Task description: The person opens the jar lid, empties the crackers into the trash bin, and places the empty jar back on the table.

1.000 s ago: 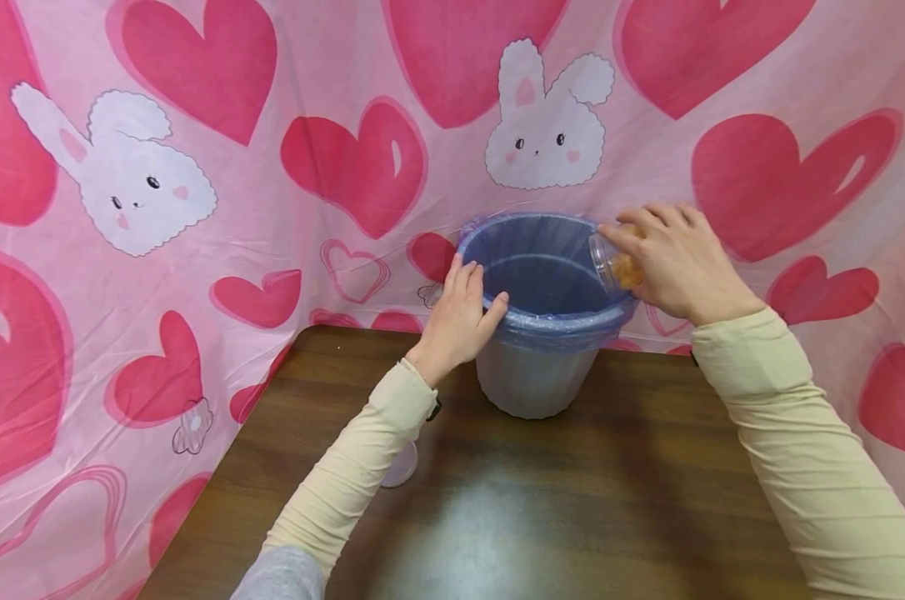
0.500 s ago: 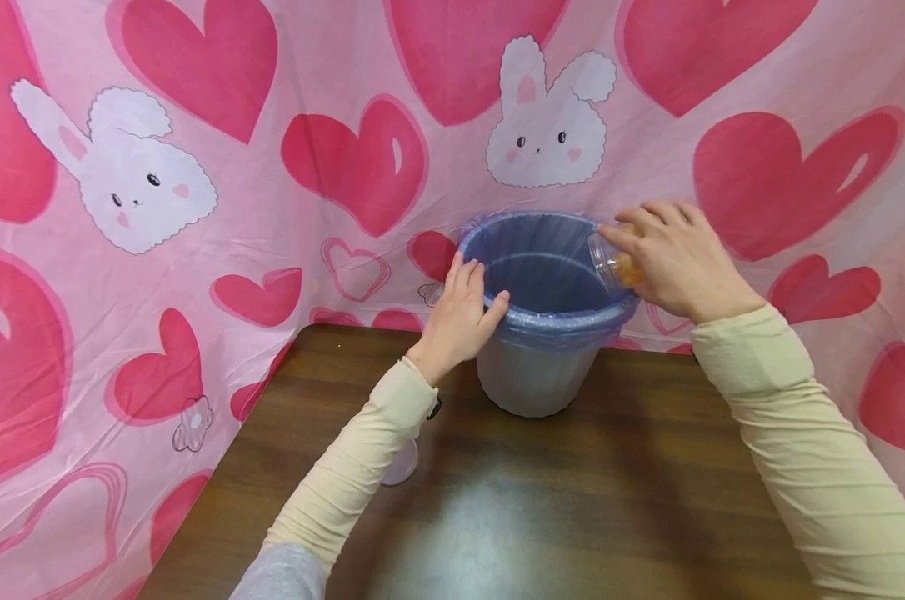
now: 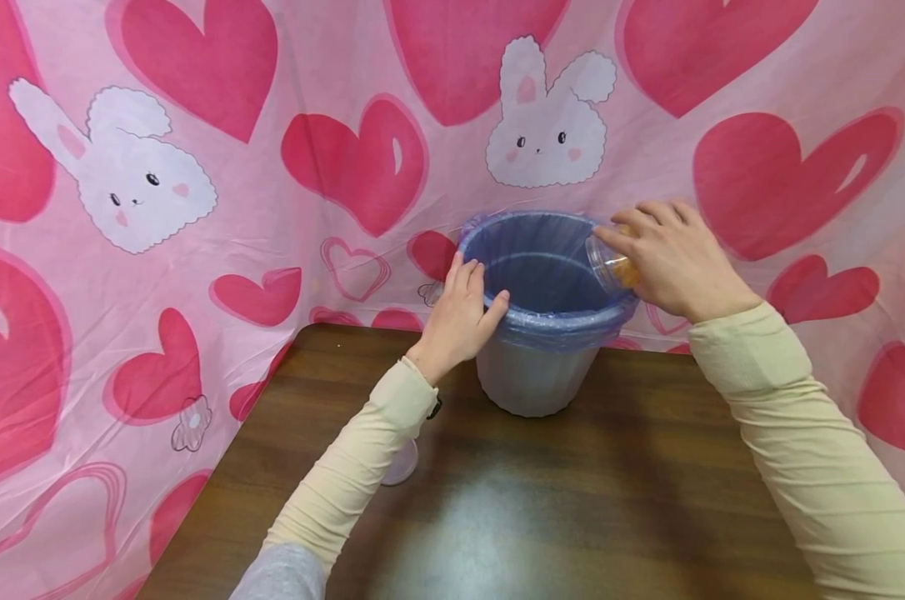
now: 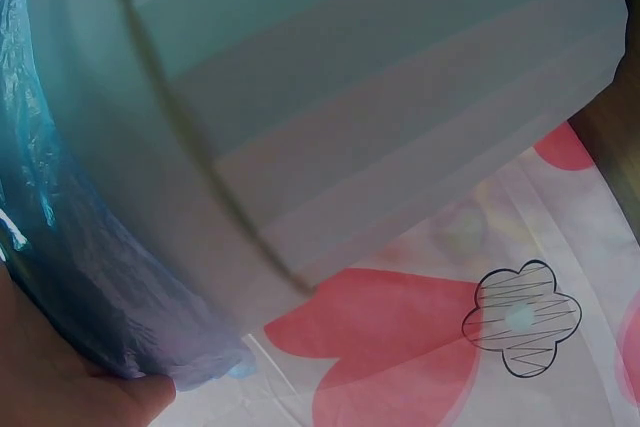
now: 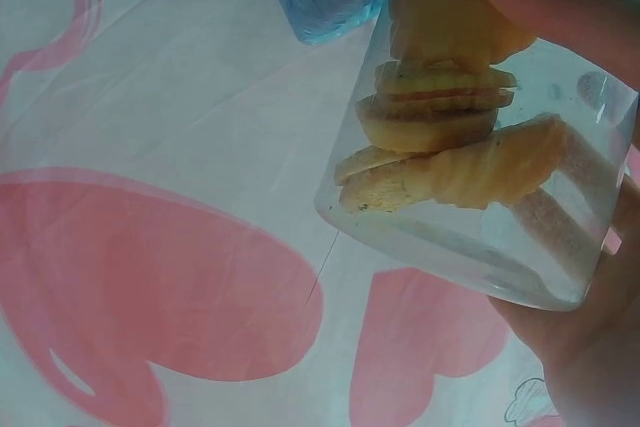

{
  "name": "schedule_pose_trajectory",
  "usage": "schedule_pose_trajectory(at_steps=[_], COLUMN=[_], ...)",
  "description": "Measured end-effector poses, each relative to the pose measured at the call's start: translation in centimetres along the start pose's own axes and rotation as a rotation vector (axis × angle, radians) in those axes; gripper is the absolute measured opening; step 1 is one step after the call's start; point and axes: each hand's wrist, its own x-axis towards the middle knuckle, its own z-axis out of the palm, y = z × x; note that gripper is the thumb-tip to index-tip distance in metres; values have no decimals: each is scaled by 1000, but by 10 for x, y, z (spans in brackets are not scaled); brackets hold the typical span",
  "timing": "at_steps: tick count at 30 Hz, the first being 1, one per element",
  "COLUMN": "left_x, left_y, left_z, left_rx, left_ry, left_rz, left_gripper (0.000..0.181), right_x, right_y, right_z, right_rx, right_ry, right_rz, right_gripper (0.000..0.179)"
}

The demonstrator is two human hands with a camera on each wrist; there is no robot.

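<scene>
A grey trash can (image 3: pixel 535 379) lined with a blue plastic bag (image 3: pixel 572 329) stands upright at the back of the table. My left hand (image 3: pixel 456 321) holds its rim at the near left, with the thumb over the edge. At the right rim, my right hand (image 3: pixel 677 262) grips a clear plastic jar (image 3: pixel 601 260) tilted on its side, mouth towards the can's inside. Yellow-orange slices (image 5: pixel 450 137) lie stacked in the jar in the right wrist view; their exact kind is unclear. The can's bottom is too dark to make out.
A round translucent lid (image 3: pixel 400 465) lies on the dark wooden table (image 3: pixel 542 517), partly hidden by my left forearm. A pink cloth (image 3: pixel 362 50) with hearts and rabbits hangs behind the table and along its sides.
My right hand has shifted very slightly left with the jar, and its fingers have moved a little on it. My left hand and the trash can stay put.
</scene>
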Motion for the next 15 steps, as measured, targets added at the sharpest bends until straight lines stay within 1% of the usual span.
schedule_pose_trajectory(at_steps=[8,15], left_x=[0,0], left_y=[0,0], left_z=[-1,0], left_rx=[-4,2], left_ry=[-11,-7], left_rz=[-5,2], left_gripper=[71,72], right_x=[0,1], right_y=[0,0], right_z=[1,1], right_rx=[-5,-18], right_ry=[18,41], right_rz=[-19,-40], right_gripper=[82,81])
